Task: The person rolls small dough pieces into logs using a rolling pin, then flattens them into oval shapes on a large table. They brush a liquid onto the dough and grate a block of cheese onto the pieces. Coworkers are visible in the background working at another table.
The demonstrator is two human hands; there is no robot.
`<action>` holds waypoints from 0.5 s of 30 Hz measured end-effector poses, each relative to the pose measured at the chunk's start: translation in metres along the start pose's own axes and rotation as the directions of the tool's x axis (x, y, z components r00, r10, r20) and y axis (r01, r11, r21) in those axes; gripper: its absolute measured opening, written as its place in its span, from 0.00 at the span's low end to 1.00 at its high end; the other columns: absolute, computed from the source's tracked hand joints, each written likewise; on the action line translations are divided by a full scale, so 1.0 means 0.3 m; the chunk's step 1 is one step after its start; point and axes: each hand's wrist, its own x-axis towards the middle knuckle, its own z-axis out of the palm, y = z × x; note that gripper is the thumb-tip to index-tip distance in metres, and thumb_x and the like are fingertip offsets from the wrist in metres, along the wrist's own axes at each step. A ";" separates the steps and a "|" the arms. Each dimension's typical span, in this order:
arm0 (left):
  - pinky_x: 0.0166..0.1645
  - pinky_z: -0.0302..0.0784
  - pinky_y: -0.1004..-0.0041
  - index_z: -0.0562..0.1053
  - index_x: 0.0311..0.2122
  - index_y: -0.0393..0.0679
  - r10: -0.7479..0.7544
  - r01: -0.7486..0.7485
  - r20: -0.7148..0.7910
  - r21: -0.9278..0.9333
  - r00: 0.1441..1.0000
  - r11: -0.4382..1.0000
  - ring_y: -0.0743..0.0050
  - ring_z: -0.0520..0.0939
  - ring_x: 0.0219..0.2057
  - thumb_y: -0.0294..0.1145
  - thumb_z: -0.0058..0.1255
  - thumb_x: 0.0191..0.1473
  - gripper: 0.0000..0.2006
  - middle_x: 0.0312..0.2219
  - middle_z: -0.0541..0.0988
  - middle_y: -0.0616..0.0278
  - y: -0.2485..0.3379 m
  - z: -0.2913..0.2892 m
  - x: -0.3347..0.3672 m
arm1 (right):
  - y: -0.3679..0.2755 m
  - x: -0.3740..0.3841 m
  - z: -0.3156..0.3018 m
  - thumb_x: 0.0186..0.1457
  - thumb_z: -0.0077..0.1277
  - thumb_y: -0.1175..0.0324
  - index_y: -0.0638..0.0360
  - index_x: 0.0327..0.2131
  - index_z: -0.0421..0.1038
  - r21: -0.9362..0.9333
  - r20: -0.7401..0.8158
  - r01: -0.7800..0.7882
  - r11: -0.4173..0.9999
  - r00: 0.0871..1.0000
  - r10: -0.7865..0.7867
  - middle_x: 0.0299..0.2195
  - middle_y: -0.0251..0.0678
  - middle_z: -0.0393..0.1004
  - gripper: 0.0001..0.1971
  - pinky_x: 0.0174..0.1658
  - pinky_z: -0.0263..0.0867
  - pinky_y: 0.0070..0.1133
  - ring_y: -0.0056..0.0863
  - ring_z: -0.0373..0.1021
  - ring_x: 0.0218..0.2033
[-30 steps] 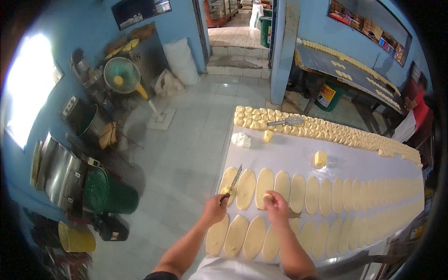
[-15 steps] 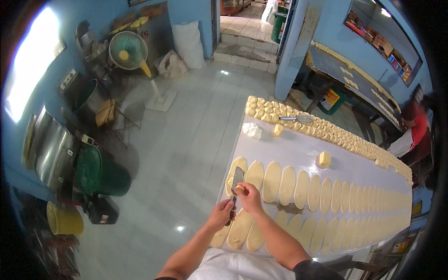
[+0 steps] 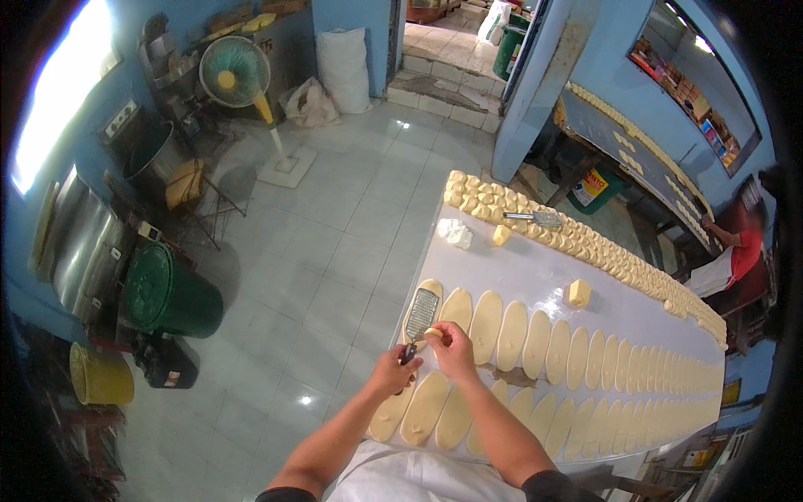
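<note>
My left hand (image 3: 396, 371) is closed round the black handle of a flat metal grater (image 3: 422, 315), tilted over the leftmost oval dough sheet (image 3: 431, 289) of the far row. In my right hand (image 3: 454, 350), fingertips pinch a small piece of yellow cheese (image 3: 433, 332), just beside the grater's lower end. Long flat dough ovals (image 3: 485, 326) lie in two rows along the table, and some in the near row carry small pale heaps. A larger cheese block (image 3: 577, 293) sits farther back on the table.
Rows of dough pieces (image 3: 535, 215) line the table's far edge, with a second grater (image 3: 544, 218) on top. A white lump (image 3: 454, 233) and a cheese chunk (image 3: 502, 235) lie nearby. Left are a green bin (image 3: 171, 293) and a standing fan (image 3: 235, 73). A person (image 3: 736, 251) works at another table.
My right hand has drawn the cheese off the grater's face to its side. The grater now shows more of its surface. The view has shifted slightly.
</note>
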 end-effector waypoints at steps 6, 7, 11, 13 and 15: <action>0.28 0.73 0.68 0.74 0.45 0.38 -0.001 0.002 0.028 -0.008 1.000 1.000 0.73 0.76 0.22 0.36 0.58 0.58 0.14 0.22 0.77 0.61 -0.032 0.003 0.000 | 0.050 0.007 0.086 0.53 0.64 0.63 0.60 0.39 0.76 -0.039 -0.070 0.024 0.999 0.997 -0.026 0.28 0.31 0.74 0.13 0.33 0.68 0.21 0.19 0.69 0.28; 0.28 0.73 0.68 0.73 0.44 0.38 0.089 -0.088 -0.025 0.037 0.996 0.995 0.75 0.75 0.21 0.35 0.58 0.58 0.14 0.22 0.76 0.62 -0.067 0.016 0.011 | 0.061 0.010 0.098 0.53 0.64 0.63 0.60 0.38 0.77 -0.047 -0.098 0.034 0.998 0.994 -0.039 0.28 0.31 0.74 0.13 0.33 0.68 0.21 0.20 0.69 0.28; 0.30 0.71 0.68 0.73 0.46 0.37 0.275 -0.248 -0.142 0.183 0.951 0.951 0.74 0.72 0.23 0.33 0.57 0.58 0.14 0.21 0.74 0.62 -0.096 0.057 -0.002 | 0.092 0.032 0.133 0.51 0.66 0.65 0.60 0.39 0.78 0.020 -0.215 -0.084 0.996 0.973 0.086 0.28 0.31 0.75 0.14 0.34 0.68 0.21 0.20 0.69 0.28; 0.32 0.71 0.66 0.73 0.47 0.37 0.269 -0.238 -0.151 0.197 0.951 0.951 0.71 0.72 0.24 0.33 0.57 0.58 0.15 0.21 0.74 0.60 -0.083 0.062 -0.020 | 0.102 0.074 0.130 0.50 0.67 0.66 0.62 0.40 0.78 0.084 -0.246 -0.174 0.981 0.951 0.190 0.29 0.31 0.76 0.15 0.35 0.68 0.21 0.20 0.70 0.29; 0.33 0.71 0.66 0.73 0.48 0.38 0.249 -0.224 -0.139 0.176 0.958 0.959 0.69 0.72 0.25 0.33 0.58 0.57 0.16 0.22 0.74 0.58 -0.086 0.071 -0.028 | 0.122 0.132 0.134 0.52 0.65 0.70 0.64 0.42 0.77 0.226 -0.287 -0.193 0.955 0.923 0.255 0.29 0.29 0.76 0.14 0.33 0.67 0.18 0.17 0.68 0.28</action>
